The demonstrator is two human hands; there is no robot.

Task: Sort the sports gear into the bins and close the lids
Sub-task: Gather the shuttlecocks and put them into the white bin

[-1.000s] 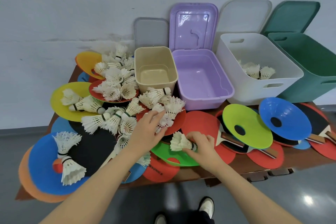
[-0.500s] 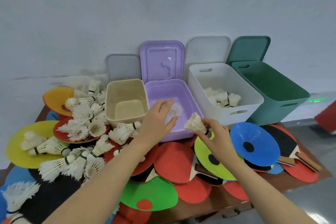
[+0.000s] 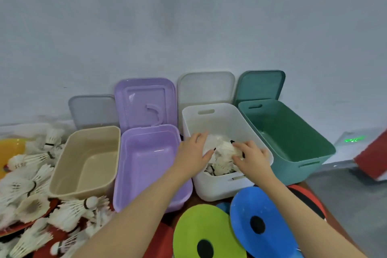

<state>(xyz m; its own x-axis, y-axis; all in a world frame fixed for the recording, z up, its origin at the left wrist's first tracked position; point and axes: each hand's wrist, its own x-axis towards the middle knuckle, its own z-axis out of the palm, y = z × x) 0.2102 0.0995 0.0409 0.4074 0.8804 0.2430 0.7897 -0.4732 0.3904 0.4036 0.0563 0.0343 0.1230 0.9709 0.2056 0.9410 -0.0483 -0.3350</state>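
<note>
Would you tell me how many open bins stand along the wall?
4, left to right: beige bin, purple bin, white bin under both hands, green bin. None seems hidden.

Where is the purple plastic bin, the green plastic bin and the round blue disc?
purple plastic bin (image 3: 144,161): head view, bare inside floor.
green plastic bin (image 3: 293,138): head view, inner wall.
round blue disc (image 3: 270,203): head view, upper face above its black hole.

Four bins (image 3: 215,190) stand in a row, lids (image 3: 144,100) behind, shuttlecocks (image 3: 31,190) heaped left, discs (image 3: 209,230) in front.
</note>
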